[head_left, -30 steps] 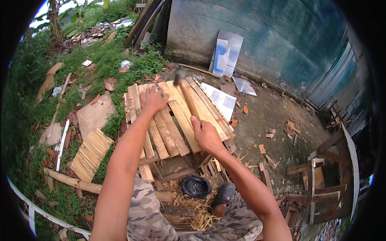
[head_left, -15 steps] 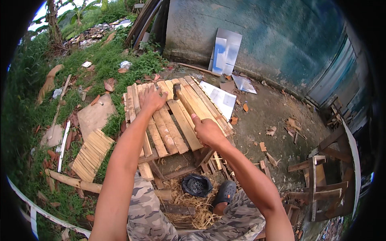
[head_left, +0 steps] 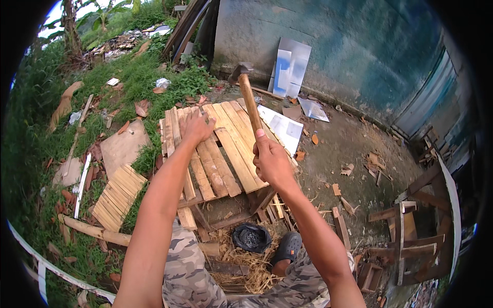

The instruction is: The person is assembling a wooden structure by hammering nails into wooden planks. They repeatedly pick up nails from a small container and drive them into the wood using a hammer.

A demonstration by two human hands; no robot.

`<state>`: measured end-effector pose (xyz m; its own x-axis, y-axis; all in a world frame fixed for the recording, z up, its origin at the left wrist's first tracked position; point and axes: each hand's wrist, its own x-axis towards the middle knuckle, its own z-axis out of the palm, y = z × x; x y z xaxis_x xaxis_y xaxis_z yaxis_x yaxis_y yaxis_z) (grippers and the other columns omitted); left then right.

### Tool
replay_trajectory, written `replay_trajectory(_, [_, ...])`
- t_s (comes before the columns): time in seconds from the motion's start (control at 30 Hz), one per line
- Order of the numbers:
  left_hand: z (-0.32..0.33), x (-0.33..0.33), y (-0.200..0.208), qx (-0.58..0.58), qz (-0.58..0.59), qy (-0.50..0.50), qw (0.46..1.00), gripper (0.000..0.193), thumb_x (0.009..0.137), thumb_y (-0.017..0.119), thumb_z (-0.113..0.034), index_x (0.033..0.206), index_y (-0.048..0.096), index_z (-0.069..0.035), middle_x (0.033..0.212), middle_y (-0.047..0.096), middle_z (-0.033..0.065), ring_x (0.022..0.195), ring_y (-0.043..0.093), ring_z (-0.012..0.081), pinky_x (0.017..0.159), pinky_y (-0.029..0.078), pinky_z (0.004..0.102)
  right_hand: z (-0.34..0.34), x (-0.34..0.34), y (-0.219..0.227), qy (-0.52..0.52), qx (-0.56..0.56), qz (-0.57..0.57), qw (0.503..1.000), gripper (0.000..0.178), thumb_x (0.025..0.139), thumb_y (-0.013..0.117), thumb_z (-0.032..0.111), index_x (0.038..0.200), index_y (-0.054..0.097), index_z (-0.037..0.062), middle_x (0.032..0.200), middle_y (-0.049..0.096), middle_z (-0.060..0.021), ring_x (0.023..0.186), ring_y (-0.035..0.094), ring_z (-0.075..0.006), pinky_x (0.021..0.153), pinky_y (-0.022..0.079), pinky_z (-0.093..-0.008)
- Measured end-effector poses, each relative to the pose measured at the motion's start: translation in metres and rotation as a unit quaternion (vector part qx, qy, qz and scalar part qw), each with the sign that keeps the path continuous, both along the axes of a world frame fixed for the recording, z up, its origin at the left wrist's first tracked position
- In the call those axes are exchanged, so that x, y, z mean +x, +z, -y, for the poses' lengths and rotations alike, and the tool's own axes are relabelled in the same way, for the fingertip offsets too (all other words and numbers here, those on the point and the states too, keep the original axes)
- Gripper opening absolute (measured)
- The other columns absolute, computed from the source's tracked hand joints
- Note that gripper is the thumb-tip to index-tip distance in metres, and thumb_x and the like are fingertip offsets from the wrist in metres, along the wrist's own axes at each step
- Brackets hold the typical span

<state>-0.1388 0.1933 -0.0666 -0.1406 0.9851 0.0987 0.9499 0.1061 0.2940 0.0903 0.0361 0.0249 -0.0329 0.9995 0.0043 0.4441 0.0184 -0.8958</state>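
My right hand (head_left: 271, 160) grips a hammer (head_left: 249, 102) by the lower part of its wooden handle. The hammer's dark metal head is raised above the far edge of a low work surface. On that surface lies a row of narrow wooden slats (head_left: 233, 146), side by side with gaps between some. My left hand (head_left: 197, 126) rests on the slats left of the hammer, fingers spread and thumb apart. Anything small under its fingertips is too small to make out. Between my legs, below the slats, sits a black plastic-lined container (head_left: 251, 237) with small greyish contents.
A bundle of slats (head_left: 119, 197) lies on the grass at left, near a flat brown board (head_left: 123, 145). White sheets (head_left: 280, 128) lie beyond the work surface, by the blue-green wall (head_left: 339, 46). A wooden frame (head_left: 400, 241) stands at right. Wood shavings (head_left: 249, 269) cover the ground near my foot.
My right hand has lifted the hammer up and away from the slats, its head moving up and to the right. My left hand stays in nearly the same place on the slats.
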Motion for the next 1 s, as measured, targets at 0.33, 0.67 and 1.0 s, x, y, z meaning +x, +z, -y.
replay_trajectory(0.33, [-0.002,0.000,0.000,0.000,-0.002,-0.004,1.000,0.064,0.101,0.038,-0.058,0.151,0.050,-0.021,0.164,0.031,0.0128,0.152,0.026,0.0367,0.121,0.014,0.0627,-0.012,0.001,0.008,0.011,-0.085,0.052,0.995,0.071,0.107,0.036,0.053,0.078,0.060,-0.0072,0.067,0.060,-0.0230,0.068,0.064,-0.0378,0.073,0.050,-0.0489])
replay_trajectory(0.67, [0.001,0.003,-0.001,0.007,-0.006,0.000,1.000,0.059,0.102,0.038,-0.054,0.150,0.051,-0.021,0.165,0.031,0.0129,0.152,0.027,0.0339,0.121,0.015,0.0599,-0.012,-0.002,0.003,0.052,-0.084,0.087,0.991,0.074,0.106,0.034,0.052,0.076,0.063,-0.0099,0.064,0.062,-0.0235,0.060,0.066,-0.0362,0.065,0.053,-0.0481])
replay_trajectory(1.0, [-0.003,0.000,-0.002,0.068,0.000,0.011,0.998,0.057,0.099,0.042,-0.044,0.145,0.053,-0.012,0.154,0.046,0.0179,0.143,0.041,0.0358,0.118,0.027,0.0563,0.026,0.061,-0.010,-0.006,-0.174,-0.029,0.984,0.060,0.105,0.043,0.058,0.082,0.055,0.0039,0.058,0.045,0.0018,0.045,0.042,-0.0104,0.043,0.035,-0.0295])
